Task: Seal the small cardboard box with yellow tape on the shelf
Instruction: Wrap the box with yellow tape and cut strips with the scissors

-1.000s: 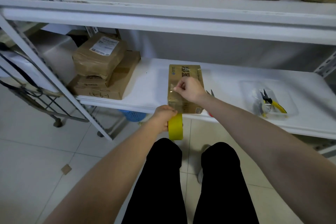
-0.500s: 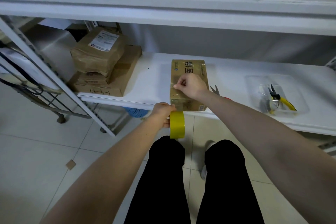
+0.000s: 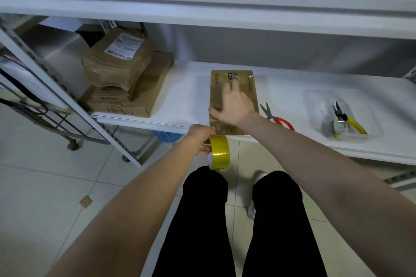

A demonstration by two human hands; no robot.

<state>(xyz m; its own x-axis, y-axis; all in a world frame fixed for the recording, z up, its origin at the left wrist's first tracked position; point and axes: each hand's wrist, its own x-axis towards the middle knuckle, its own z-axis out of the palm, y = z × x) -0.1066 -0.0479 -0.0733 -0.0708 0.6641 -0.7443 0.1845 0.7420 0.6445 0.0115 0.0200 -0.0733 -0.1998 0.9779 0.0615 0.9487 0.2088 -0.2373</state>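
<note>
Pressing the seal down on the small cardboard box (image 3: 218,89) at the front of the shelf (image 3: 186,101).
The right hand (image 3: 235,105), fingers straight and spread, is pushing flat on the box top. The left hand (image 3: 199,139) is gripping the yellow tape roll (image 3: 219,153) at the box's 6 o'clock, just below the shelf edge. A strip seems to be running from roll to box. Next, I judge, it needs cutting, and the scissors (image 3: 276,119) are lying at the box's 3 o'clock.
</note>
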